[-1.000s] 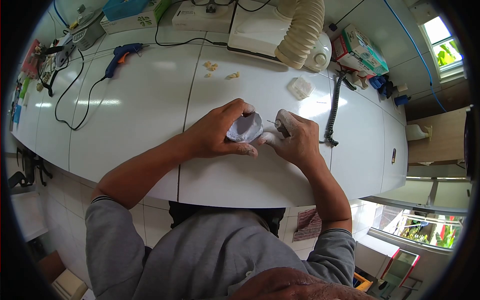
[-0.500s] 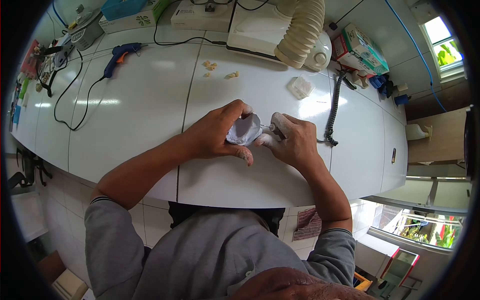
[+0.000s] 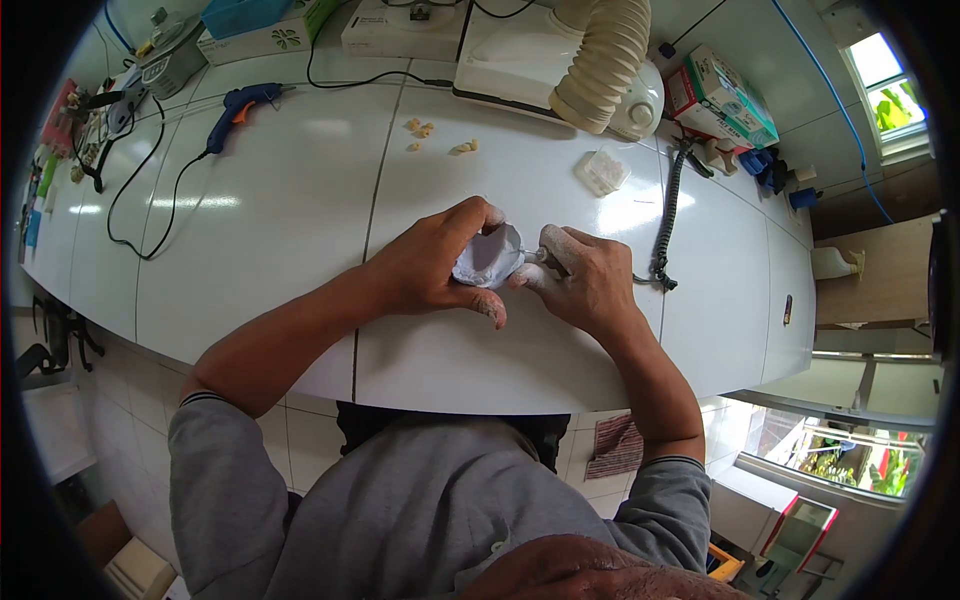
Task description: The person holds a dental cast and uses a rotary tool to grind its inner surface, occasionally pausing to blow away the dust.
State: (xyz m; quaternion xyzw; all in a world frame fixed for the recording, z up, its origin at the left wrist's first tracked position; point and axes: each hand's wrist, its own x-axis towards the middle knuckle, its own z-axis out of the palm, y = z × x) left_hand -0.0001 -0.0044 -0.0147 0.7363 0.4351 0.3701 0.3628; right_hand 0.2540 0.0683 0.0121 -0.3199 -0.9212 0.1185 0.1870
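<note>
A white, dusty plaster dental model, hollowed on the side facing up, is held above the table. My left hand is wrapped around its left side, thumb at the near side and fingers along the far side. Pinched in my right hand is a rotary handpiece with a slim metal tip; most of its body is hidden by the fingers. Its tip meets the right edge of the model, though exact contact is too small to make out. White powder coats the right fingers and the left thumb.
Small yellowish pieces lie beyond my hands, near a clear plastic box. A coiled black cord runs at right. A blue glue gun rests at left. At the back stands a white machine with a ribbed hose.
The handpiece tip has shifted slightly left against the model's right edge. My left hand and the model stay almost where they were.
</note>
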